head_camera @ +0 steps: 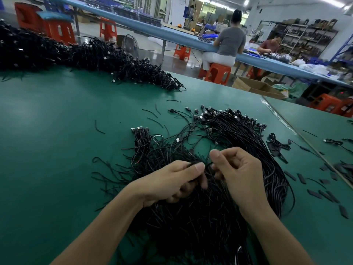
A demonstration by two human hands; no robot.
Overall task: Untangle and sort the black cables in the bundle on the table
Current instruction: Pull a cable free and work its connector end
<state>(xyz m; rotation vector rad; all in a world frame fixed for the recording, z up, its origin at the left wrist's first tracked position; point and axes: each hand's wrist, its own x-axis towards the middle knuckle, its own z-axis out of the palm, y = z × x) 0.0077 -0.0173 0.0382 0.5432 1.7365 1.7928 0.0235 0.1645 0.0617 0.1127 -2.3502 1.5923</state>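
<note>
The left grip (172, 181) and right grip (237, 169) are pinching thin cables (244, 138), probably limp and light; holding near ends is seeming safest.

Black cables (238, 134) lie on a green table (57, 121); orange-red stools (217, 73) stand by a light-blue bench (191, 40).

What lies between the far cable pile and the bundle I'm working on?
Head view: bare green table with a few loose short cable pieces.

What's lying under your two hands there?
Tangled black cables on the green table. Left hand and right hand pinch strands; whatever lies beneath the palms is hidden.
</note>
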